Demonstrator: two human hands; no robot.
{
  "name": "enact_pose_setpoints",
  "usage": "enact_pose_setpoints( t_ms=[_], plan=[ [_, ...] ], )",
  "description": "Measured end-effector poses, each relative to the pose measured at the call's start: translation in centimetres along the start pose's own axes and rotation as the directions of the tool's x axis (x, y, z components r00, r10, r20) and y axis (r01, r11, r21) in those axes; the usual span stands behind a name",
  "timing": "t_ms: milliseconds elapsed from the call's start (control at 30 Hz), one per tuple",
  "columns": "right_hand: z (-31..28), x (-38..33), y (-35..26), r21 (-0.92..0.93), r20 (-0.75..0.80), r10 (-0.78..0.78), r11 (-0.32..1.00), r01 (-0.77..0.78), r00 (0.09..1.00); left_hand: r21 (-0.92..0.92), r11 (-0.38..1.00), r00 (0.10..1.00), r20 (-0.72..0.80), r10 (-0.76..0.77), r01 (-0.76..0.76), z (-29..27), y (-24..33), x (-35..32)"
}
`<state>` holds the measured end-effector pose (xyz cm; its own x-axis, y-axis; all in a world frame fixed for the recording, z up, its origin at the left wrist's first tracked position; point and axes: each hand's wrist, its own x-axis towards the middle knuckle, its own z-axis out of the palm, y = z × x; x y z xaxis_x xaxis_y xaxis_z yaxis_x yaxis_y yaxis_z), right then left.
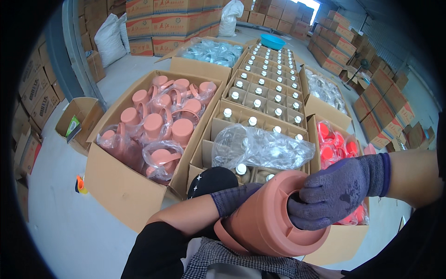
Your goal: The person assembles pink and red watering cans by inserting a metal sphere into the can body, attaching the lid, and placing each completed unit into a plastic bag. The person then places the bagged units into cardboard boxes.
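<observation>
A pink thermos jug shell lies tilted in my lap, its round mouth turned up to the right and its handle on the lower left. My left hand, in a purple-grey glove, is against the far side of the shell and holds it; its fingers are hidden. My right hand, gloved alike, has its fingers bent together into the dark mouth. Whatever they grip inside is out of sight. Just beyond, a clear plastic bag lies across the white-capped bottles in a divided carton.
On the left stands an open carton of bagged pink jug shells. Red bagged parts fill a carton on the right. Farther off are cartons of clear-bagged parts, a blue basin and stacked boxes.
</observation>
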<state>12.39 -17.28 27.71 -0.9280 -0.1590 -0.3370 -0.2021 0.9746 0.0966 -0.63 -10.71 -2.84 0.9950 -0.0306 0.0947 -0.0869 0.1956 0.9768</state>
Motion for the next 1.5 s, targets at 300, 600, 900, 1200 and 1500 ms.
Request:
enact_pose_setpoints(
  t_ms=[300,600,900,1200,1500],
  plan=[
    [0.9,3.3,1.3,0.427,-0.046,0.362,0.850,-0.309,0.931,0.005,1.000,0.998,0.059,0.021,-0.021,0.8,-2.3,1.9],
    [1.2,-0.7,1.4,0.868,0.063,0.807,0.246,-0.432,0.587,0.378,0.886,0.869,-0.491,-0.054,0.269,-8.4,-0.8,-0.1],
    [34.9,4.0,15.0,0.666,0.398,0.832,-0.552,-0.501,-0.387,0.090,0.462,0.088,-0.996,0.025,0.882,-21.9,-3.6,-7.5],
    [36.2,-3.2,4.3,0.868,0.496,0.824,-0.466,0.170,-0.275,0.469,0.818,0.547,-0.802,0.237,0.333,-18.5,2.0,-9.8],
    [14.7,4.9,-15.7,0.926,0.034,0.999,-0.032,-0.375,-0.003,0.526,0.737,0.788,-0.187,0.586,-0.423,-1.9,12.9,-13.3]
  ],
)
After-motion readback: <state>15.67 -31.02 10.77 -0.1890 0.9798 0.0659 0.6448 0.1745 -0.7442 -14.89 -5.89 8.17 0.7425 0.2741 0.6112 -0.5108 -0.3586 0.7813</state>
